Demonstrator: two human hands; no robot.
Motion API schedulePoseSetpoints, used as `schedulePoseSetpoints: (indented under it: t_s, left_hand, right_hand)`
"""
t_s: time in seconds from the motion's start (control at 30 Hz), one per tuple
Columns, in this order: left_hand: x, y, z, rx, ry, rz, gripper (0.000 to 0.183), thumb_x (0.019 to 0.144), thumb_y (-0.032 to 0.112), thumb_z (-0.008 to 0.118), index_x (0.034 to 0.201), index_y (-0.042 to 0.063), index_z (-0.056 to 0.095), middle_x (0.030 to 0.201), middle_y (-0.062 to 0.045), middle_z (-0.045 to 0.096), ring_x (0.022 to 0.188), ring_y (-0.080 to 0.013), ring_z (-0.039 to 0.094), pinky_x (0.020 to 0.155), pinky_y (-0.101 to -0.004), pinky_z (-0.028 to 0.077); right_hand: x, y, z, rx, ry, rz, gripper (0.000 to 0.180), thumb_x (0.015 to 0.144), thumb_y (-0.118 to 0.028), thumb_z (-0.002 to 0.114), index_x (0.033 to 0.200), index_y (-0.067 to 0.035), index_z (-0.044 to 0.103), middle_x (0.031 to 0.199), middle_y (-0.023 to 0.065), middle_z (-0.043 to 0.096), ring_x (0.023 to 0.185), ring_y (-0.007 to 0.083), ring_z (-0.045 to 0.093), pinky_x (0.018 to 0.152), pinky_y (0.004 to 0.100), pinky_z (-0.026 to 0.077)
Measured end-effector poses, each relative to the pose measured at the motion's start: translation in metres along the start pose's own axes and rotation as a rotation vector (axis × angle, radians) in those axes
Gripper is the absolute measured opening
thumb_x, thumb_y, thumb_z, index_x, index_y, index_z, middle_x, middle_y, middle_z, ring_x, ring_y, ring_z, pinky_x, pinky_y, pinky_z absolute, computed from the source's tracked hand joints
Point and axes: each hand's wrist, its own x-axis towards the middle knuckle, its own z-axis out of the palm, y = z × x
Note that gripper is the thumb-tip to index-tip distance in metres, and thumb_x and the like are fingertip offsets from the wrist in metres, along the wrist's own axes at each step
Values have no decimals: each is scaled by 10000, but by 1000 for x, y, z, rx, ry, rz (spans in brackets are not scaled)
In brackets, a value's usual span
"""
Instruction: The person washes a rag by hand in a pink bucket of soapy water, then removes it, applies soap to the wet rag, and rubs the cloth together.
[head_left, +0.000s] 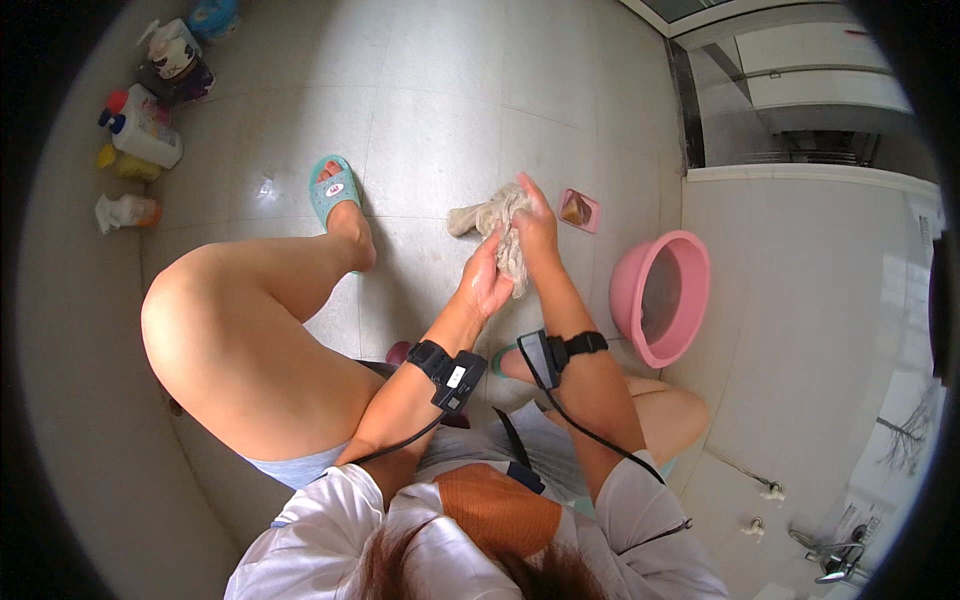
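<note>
A crumpled, pale beige cloth, perhaps a sock (469, 219), is bunched between my two hands above the tiled floor. My left hand (486, 281) grips its lower part and looks wet. My right hand (536, 225) holds it from the right side, with the fingers partly hidden by the folds. Just right of my right hand, a brown bar of soap (576, 211) lies in a pink soap dish (595, 217) on the floor. Farther right stands a pink plastic basin (622, 289) with greyish water visible inside.
Along the left wall stand a white pump bottle (150, 135), a spray bottle (131, 211) and several other bottles. My foot in a teal slipper (330, 193) rests on the floor left of the cloth. Wall taps (771, 491) and a shower mixer (836, 555) are at lower right.
</note>
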Motion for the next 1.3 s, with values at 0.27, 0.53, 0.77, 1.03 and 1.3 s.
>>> schedulePoseSetpoints:
  t_s: [0.27,0.53,0.77,1.03,1.3]
  left_hand:
    - [7,14,-23,82,85,-56,436,909,389,534,1211,76,497,1033,-62,584,903,-183,565,823,-349,486]
    - [-13,-11,2,680,66,-19,271,824,-51,574,1083,22,610,975,-25,646,855,-116,587,759,-270,473]
    - [2,-9,-11,510,150,176,284,846,63,547,1125,12,567,1055,-100,632,909,-203,612,823,-315,493]
    - [22,-5,-37,170,425,259,504,890,483,538,1229,122,445,1120,-108,562,997,-226,571,866,-369,481]
    - [7,-25,-20,571,331,165,363,924,347,567,1112,38,580,1017,-69,620,883,-134,574,755,-284,480]
  right_hand:
    - [-95,11,15,-512,-192,-377,512,896,-123,485,1393,-62,382,1437,208,346,1374,361,237,1106,437,213]
    - [7,-6,-37,40,176,338,545,881,-110,546,1373,20,350,1377,208,396,1263,307,407,1032,408,342]
    - [9,-8,-58,208,-56,443,219,849,0,533,1065,36,546,1038,109,602,1004,197,573,819,280,479]
    - [-82,3,32,-442,452,-44,248,863,-112,575,1093,-32,529,1046,132,608,989,272,582,889,363,442]
    - [-8,7,-6,-571,300,164,504,834,-318,609,1220,-17,488,1167,219,563,1086,362,537,938,422,409]
